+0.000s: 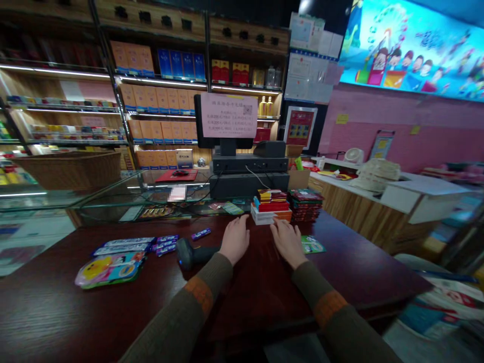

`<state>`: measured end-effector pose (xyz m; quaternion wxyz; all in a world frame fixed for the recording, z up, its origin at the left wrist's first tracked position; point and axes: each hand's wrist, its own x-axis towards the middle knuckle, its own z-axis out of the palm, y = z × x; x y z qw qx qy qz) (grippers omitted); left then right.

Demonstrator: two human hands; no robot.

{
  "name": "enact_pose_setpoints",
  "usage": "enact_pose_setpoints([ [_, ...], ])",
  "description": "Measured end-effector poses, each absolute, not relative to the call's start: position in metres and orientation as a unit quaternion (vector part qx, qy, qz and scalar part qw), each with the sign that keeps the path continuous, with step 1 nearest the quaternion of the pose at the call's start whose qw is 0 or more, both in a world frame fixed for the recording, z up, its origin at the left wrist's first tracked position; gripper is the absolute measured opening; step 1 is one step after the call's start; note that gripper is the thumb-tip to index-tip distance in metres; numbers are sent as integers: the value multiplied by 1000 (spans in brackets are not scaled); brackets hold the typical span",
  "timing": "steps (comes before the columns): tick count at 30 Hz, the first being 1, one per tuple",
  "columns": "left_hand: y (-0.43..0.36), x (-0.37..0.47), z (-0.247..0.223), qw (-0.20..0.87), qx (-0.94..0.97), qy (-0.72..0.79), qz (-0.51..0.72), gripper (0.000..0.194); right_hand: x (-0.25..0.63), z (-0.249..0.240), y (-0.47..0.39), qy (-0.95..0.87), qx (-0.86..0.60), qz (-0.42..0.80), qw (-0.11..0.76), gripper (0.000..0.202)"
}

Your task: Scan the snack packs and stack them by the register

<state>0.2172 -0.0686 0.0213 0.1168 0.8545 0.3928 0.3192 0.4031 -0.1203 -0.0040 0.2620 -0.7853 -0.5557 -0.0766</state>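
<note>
My left hand (235,239) hovers over or rests on the dark wooden counter, fingers stretched forward, holding nothing. Just left of it lies a black barcode scanner (194,254), its handle partly hidden by my wrist. My right hand (287,242) is open too, its fingertips at the front of a stack of small boxes (270,206), white and orange below with red and yellow ones on top; whether they touch cannot be made out. A green packet (313,244) lies beside my right wrist. Beside the boxes stands a pile of dark red and green packets (304,204).
Several purple-wrapped bars (166,244), blue packs (123,245) and a colourful blister-packed toy (111,269) lie at left. A monitor (198,121) with a paper notice and a black cash drawer (247,185) stand behind. A glass display case (113,194) borders the counter.
</note>
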Motion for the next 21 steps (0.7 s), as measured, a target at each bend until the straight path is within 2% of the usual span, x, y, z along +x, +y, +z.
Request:
enact_pose_setpoints([
  [10, -45, 146, 41, 68, 821, 450, 344, 43, 338, 1, -87, -618, -735, -37, 276, 43],
  [21, -17, 58, 38, 62, 767, 519, 372, 37, 274, 12, -65, -678, -679, 9, 280, 41],
])
